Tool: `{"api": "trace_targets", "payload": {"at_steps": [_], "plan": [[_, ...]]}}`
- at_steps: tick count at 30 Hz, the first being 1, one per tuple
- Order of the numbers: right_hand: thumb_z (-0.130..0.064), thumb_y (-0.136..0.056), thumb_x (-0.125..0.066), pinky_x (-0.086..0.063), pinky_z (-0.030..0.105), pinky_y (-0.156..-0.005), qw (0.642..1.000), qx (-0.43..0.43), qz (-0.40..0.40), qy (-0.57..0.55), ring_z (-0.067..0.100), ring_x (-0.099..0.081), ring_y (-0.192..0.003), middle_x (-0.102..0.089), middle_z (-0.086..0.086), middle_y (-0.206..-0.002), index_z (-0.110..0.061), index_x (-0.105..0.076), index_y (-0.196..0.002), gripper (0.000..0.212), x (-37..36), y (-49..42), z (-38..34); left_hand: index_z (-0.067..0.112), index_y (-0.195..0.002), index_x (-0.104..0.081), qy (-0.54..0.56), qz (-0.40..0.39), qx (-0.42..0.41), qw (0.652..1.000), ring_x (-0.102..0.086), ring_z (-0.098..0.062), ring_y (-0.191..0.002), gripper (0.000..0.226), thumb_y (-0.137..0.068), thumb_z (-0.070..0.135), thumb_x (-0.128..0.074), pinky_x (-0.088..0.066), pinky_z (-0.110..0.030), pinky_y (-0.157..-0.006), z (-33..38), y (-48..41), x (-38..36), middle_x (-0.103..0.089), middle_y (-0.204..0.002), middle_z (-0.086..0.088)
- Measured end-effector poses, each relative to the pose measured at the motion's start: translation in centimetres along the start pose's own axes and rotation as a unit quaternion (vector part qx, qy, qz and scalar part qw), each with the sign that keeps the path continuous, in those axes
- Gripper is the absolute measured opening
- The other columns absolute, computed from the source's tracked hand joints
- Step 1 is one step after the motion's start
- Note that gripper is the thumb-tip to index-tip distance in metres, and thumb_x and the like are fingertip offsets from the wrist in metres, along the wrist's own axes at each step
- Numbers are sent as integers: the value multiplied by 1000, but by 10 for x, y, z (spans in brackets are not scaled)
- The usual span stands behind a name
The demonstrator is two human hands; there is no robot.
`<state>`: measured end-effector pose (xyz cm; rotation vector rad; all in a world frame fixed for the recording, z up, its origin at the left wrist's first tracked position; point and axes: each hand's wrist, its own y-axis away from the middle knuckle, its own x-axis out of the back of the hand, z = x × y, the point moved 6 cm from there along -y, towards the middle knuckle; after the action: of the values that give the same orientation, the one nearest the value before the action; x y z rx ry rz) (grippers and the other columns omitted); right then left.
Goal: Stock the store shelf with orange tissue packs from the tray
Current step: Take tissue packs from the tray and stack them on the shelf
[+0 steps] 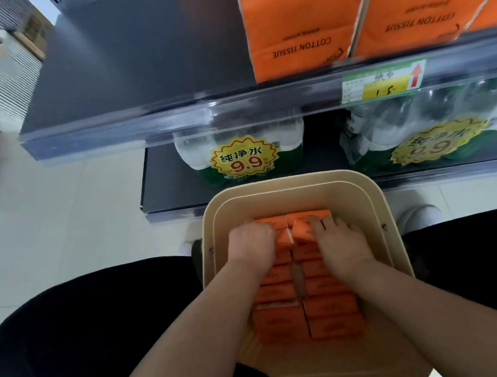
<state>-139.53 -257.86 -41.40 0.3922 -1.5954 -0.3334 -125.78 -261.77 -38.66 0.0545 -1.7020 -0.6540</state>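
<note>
In the tray, your left hand curls round a pack, your right hand gripping the tilted pack just beside it.

tissue packs lie in the tray, before the shelf.

Head-worn view, steeply downward, close over tray before shelf.

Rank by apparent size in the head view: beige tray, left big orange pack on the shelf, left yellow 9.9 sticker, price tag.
1. beige tray
2. left big orange pack, cropped at top
3. price tag and left yellow 9.9 sticker: alike, unranked
</note>
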Motion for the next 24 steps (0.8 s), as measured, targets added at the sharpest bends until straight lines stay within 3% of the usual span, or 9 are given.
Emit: {"api": "trace_targets", "payload": {"at_steps": [6,9,12,14,16,19,24], "plan": [[-11,-95,-35,-44,40,-92,999,2,-31,-39,28,-44,-124,-42,5,-136,-21,-24,-145,52,-12,-6,8,12,-125,-46,64,-4,37,997,-44,-28,-121,33,-94,7,-34,-45,-42,-89,4,-11,-34,-49,-128,-10],[-11,-96,-35,-45,40,-92,996,0,-48,-70,28,-42,-125,-40,4,-139,-23,-26,-144,50,-20,-9,14,15,-127,-39,85,-6,26,996,-42,-27,-123,37,-91,20,-39,-39,-44,-97,5,-18,-43,-47,-130,-8],[-11,-95,-34,-44,40,-96,995,-1,-62,-83,27,-39,-128,-37,5,-141,-23,-27,-143,50,-25,-11,16,15,-137,-32,101,-32,6,994,-41,-27,-125,55,-89,40,-45,-38,-44,-99,5,-17,-54,-45,-135,-7],[-11,-95,-34,-43,40,-96,994,-3,-70,-83,28,-37,-129,-36,6,-139,-23,-28,-142,48,-26,-10,14,13,-143,-25,50,-61,-4,997,-38,-28,-128,55,-93,28,-45,-37,-43,-100,5,-15,-63,-41,-140,-8],[-11,-93,-37,-43,40,-94,996,0,-57,-68,28,-37,-125,-36,7,-135,-22,-34,-138,46,-23,-8,12,12,-139,-29,31,-85,9,996,-40,-29,-127,47,-94,12,-41,-40,-41,-97,2,-14,-67,-41,-139,-10],[-13,-90,-42,-41,39,-94,999,6,-24,-48,27,-39,-121,-39,6,-130,-21,-38,-133,44,-9,-5,10,12,-130,-37,86,-97,54,990,-50,-30,-119,40,-91,8,-46,-45,-40,-93,-4,-12,-59,-49,-131,-12],[-17,-87,-47,-39,38,-93,997,-3,53,-60,24,-41,-119,-43,3,-124,-24,-40,-132,47,37,10,12,12,-119,-44,181,-35,114,976,-50,-30,-117,35,-92,33,-53,-44,-41,-92,-10,0,-12,-56,-122,-11]]}}
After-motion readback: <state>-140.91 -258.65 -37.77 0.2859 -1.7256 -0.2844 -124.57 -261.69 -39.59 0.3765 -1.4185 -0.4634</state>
